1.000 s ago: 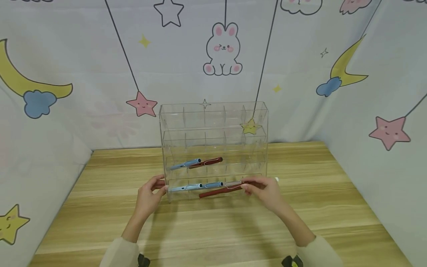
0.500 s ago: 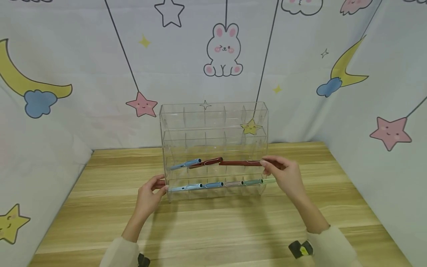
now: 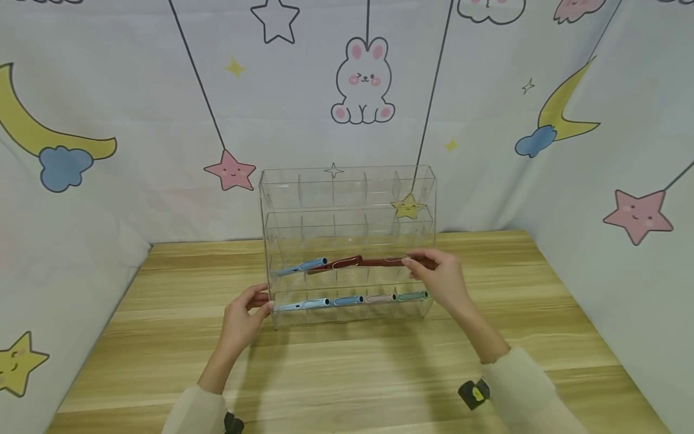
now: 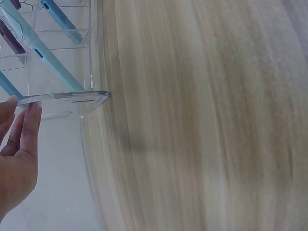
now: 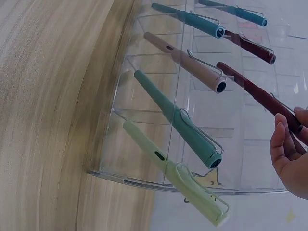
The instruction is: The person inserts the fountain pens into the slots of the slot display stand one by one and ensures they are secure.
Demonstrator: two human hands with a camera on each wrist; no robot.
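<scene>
A clear acrylic pen rack [image 3: 347,211] with divided tiers stands upright on the table. My left hand [image 3: 242,319] holds its left side panel, thumb and fingers on either side of the edge [image 4: 72,96]. My right hand [image 3: 441,280] pinches a dark red pen [image 5: 260,94] near its cap end, with the other end at a compartment of the second tier from the bottom. In that tier lean a blue pen [image 3: 300,266] and another dark red pen [image 3: 341,263]. The bottom tier bears light blue [image 3: 300,305], blue [image 3: 347,300], pinkish [image 5: 192,70], green [image 5: 180,125] and pale green pens [image 5: 192,187].
The wooden table [image 3: 347,374] stretches in front of the rack and to both sides. A white cloth [image 3: 162,120] printed with cartoon stars, moons and a rabbit hangs behind and at the sides. The rack's upper two tiers show no pens.
My right hand has lifted the dark red pen from in front of the bottom tier to the second tier, then shifted left with it. My left hand stays on the rack.
</scene>
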